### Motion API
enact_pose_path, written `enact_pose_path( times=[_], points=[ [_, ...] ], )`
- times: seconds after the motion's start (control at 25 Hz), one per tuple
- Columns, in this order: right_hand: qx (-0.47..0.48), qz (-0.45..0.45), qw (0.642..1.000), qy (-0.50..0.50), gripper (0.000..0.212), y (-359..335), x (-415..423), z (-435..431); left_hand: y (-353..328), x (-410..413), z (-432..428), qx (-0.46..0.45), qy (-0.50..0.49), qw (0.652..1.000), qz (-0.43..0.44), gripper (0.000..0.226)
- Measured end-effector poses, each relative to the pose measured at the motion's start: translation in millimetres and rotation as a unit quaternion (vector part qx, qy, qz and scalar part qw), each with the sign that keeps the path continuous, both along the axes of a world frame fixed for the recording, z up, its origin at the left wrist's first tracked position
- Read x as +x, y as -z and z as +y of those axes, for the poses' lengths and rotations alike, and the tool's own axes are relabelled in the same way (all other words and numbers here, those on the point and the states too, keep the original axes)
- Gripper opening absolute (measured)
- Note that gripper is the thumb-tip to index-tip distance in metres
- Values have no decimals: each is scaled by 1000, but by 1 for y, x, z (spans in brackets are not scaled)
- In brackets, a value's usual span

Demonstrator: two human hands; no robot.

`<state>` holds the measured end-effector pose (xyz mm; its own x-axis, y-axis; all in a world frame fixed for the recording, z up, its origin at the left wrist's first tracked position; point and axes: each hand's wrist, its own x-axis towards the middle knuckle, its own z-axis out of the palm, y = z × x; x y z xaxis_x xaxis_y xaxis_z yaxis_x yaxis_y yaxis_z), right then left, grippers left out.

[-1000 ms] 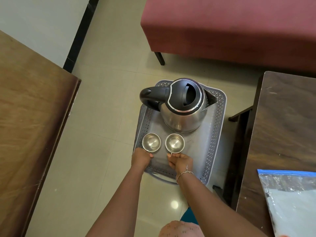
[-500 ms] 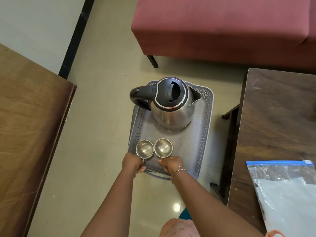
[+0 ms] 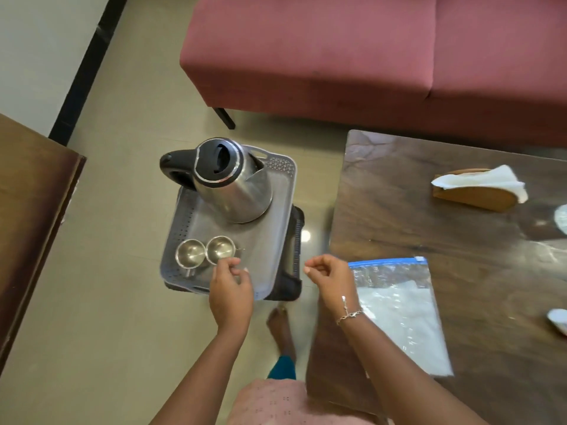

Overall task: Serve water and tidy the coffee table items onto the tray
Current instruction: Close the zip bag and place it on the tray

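Note:
A grey perforated tray rests on a black crate-like stand on the floor. A steel kettle with a black lid and handle stands on the tray's far half. Two small steel cups sit side by side at the tray's near left. My left hand hovers over the tray's near edge, its loosely curled fingertips just beside the right cup and holding nothing. My right hand is off the tray, loosely curled and empty, above the coffee table's left edge.
The dark wooden coffee table on the right carries a zip bag and a wooden napkin holder. A red sofa stands behind. Another wooden table lies at the left, and my bare foot is below the tray.
Both hands have let go of the tray's near edge. The tray now rests on the black stand, and my right hand has moved right toward the coffee table.

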<state>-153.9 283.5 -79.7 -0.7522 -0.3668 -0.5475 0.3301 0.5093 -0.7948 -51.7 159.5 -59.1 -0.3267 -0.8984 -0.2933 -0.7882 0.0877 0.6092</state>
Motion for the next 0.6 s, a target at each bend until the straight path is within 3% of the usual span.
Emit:
enact_pose_path(
  times=[0.28,0.48,0.6],
  points=[
    [124,112,984,55,2,4,-61,144,6,-53,92,97,57,994,8,10],
    [211,79,966,127,2,33,-97,199,14,-75,132,144,99,984,-17,9],
    [229,37,967,105,6,52,-111,203,15,-81,147,149,119,981,-19,8]
  ],
)
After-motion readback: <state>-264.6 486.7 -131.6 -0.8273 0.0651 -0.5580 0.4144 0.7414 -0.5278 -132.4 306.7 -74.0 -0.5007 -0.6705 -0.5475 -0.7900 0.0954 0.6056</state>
